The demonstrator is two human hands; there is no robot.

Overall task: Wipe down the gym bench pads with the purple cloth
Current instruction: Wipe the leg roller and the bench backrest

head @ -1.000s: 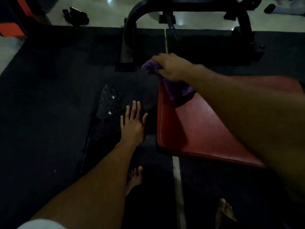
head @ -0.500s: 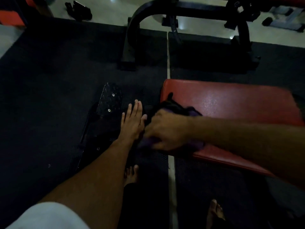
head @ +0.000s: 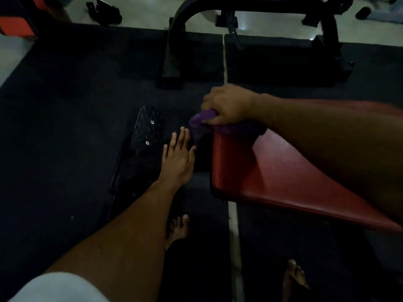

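Head view, dim light: right hand (head: 229, 105) at about 12 o'clock of centre, fingers closed around the bunched purple cloth (head: 201, 119), pressing it on the far-left corner of the red bench pad (head: 272, 171). Part of the cloth hangs over the pad's left edge, the rest lies under the hand and forearm. Pad fills the 3 o'clock area, surface shiny, right forearm crossing above it. Left hand (head: 177, 159) near centre, fingers spread apart and flat, holding nothing, resting on dark machine parts just left of the pad; exact contact hard to tell in the dark. Black checker-plate footplate (head: 147, 129) at 10 o'clock of the left hand, two bright bolts on it. Black rubber floor mat (head: 65, 127) underneath. Black machine frame (head: 174, 51) at 12 o'clock. Bare feet at 6 o'clock.
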